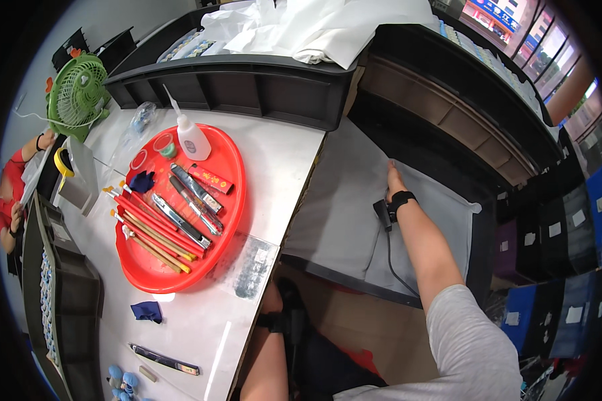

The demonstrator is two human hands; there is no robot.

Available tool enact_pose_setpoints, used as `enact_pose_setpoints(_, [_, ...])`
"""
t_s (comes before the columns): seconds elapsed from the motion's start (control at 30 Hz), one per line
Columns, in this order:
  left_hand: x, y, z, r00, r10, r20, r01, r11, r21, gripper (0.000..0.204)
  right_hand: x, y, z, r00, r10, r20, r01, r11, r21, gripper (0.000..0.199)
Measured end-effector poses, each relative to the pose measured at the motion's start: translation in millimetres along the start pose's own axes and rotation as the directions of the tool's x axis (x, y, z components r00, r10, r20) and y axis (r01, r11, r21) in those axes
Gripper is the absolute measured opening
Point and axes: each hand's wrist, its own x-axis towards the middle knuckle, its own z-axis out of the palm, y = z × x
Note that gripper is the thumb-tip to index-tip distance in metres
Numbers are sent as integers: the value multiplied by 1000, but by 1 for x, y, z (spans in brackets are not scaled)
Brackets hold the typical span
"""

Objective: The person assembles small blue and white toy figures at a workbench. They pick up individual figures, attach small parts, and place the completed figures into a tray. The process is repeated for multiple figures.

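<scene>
My right hand (pixel 395 180) reaches into a large black tray (pixel 478 267) at the right, fingers stretched toward its far wall. Nothing shows in this hand, and it lies on or just above the pale grey sheet (pixel 421 230) lining the tray. A black strap with a small device and cable (pixel 389 247) sits around that wrist. My left hand (pixel 272 299) is low beside the table's edge, beyond another black strap. Its fingers cannot be made out.
On the white table (pixel 281 167), a red round tray (pixel 237 220) holds brushes, cutters and a white squeeze bottle (pixel 194 142). A craft knife (pixel 164 359) and dark blue cloth scrap (pixel 146 311) lie nearer. Black crates (pixel 267 90) stand behind; another person (pixel 13 187) is far left.
</scene>
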Motion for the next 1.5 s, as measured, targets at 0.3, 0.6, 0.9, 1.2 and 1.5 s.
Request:
enact_pose_setpoints(0.3, [-2, 0, 3, 1000, -9, 11, 9, 1000, 3, 36, -37, -1, -9, 993, 117, 11, -116, 989, -89, 76])
enact_pose_setpoints(0.6, [6, -32, -6, 994, -86, 69, 98, 978, -184, 43, -113, -3, 20, 956, 206, 207, -180, 974, -139, 86])
enact_pose_setpoints(0.9, [-3, 4, 5, 1000, 4, -31, -4, 1000, -6, 38, -151, 28, 6, 751, 642, 155, -563, 745, -358, 83])
enact_pose_setpoints(1.2, [-3, -1, 6, 993, 39, -113, -25, 992, 125, 37, -121, 62, -35, 533, 793, 295, -748, 604, -274, 96])
enact_pose_setpoints(1.5, [-46, 58, 12, 990, -79, -121, 89, 993, 80, 36, -95, 61, -62, 848, 492, 196, -184, 621, -762, 79])
